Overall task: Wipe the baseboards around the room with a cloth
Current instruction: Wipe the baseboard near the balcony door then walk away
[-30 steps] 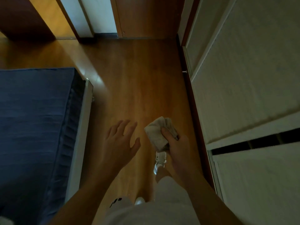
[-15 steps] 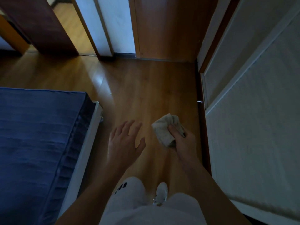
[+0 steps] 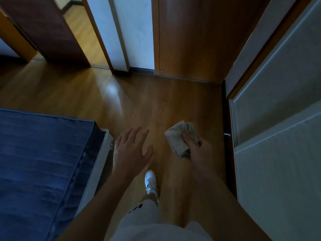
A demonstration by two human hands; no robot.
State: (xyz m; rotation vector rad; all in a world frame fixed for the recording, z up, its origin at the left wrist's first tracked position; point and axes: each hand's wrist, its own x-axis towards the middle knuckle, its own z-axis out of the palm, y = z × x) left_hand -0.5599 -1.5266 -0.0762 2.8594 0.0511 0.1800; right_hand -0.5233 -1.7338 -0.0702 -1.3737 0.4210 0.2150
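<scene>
Beside the blue quilted bed corner, the right hand keeps its grip clenched on the crumpled beige cloth, left hand released, and the dark baseboard beyond the bed has come nearer, so wiping seems close.

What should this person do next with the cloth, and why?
Probably step forward and crouch, lowering the cloth to the dark baseboard under the white wall ahead. The right hand grips the bunched cloth up over the floor, touching no wall, and the left hand is open, holding nothing.
</scene>
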